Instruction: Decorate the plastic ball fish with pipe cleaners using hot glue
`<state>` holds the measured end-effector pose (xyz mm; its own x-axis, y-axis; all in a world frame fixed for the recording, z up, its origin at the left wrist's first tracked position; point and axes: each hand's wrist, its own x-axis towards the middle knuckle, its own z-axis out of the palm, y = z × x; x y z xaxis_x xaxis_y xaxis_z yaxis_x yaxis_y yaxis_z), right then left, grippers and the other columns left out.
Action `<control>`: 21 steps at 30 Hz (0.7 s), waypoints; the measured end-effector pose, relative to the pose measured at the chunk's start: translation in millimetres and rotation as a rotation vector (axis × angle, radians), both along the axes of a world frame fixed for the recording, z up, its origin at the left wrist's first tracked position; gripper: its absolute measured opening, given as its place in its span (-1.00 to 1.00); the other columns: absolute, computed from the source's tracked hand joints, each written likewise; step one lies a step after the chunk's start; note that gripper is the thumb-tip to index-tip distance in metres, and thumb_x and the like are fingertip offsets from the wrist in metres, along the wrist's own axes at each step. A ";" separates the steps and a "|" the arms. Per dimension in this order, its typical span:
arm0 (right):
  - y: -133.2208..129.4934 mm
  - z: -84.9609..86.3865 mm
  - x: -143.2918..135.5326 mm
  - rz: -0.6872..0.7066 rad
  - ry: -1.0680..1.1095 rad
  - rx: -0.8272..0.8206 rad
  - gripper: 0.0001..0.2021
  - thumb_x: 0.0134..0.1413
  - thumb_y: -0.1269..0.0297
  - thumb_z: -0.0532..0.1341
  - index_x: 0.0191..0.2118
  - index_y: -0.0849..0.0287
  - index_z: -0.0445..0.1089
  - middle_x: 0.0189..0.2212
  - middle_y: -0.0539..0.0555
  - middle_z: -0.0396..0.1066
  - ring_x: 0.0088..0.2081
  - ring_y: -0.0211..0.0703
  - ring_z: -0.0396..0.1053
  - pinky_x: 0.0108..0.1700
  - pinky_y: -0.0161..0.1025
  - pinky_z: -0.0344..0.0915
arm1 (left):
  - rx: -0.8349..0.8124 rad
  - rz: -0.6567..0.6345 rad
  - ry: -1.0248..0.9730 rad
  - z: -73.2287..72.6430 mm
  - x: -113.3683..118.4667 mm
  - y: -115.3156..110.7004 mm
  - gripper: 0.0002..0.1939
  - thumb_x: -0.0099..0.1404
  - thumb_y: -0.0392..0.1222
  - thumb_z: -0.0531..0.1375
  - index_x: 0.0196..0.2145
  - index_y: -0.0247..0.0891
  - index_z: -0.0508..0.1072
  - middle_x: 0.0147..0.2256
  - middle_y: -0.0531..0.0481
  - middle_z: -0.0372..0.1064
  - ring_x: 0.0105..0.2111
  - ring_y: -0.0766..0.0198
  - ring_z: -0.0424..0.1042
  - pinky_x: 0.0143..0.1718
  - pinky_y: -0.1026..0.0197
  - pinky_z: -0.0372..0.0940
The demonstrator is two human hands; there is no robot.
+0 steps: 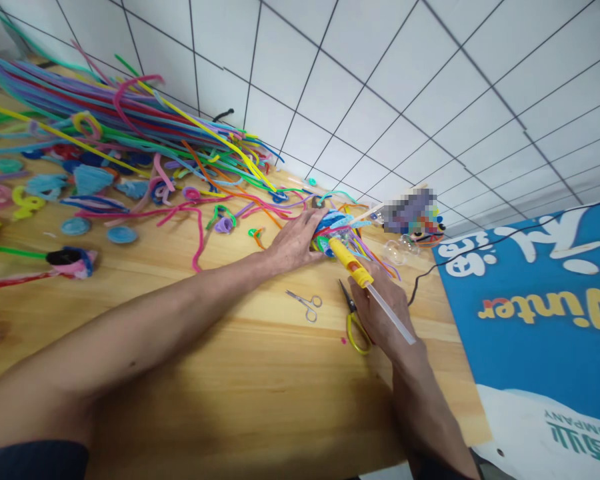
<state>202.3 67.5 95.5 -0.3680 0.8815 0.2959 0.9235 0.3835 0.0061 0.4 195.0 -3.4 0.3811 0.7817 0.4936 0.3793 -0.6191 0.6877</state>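
A yellow glue gun [349, 261] with a clear glue stick out of its back is in my right hand [383, 303], its nozzle end toward a colourful pipe-cleaner piece [336, 221]. My left hand [296, 241] is closed around the left side of that blue, green and pink piece. Small silver scissors [307, 305] lie on the wooden table [260, 373] below my hands. Beside my right hand rest yellow-handled scissors [356, 327], partly behind the fingers.
A heap of long coloured pipe cleaners [130, 127] lies along the tiled wall at the left, with several small fuzzy shapes in front. A black cord [460, 257] crosses the blue printed board [540, 320] at right. Clear balls [394, 251] sit near the wall.
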 end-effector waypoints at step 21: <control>-1.0 -2.7 0.1 -0.015 -0.047 -0.034 -0.59 0.50 0.25 0.04 0.34 0.11 0.28 0.13 0.26 0.57 0.07 0.15 0.59 -0.07 0.00 0.58 | 0.018 -0.010 0.002 0.9 -0.8 0.0 -0.02 0.27 -0.02 0.44 0.47 -0.21 0.05 0.43 -0.36 0.15 0.43 -0.18 0.24 0.39 -0.23 0.28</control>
<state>202.4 66.5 92.8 -0.3678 0.8961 0.2485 0.9280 0.3707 0.0368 -0.3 195.0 -2.5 0.3897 0.7691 0.5067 0.3742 -0.6349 0.6759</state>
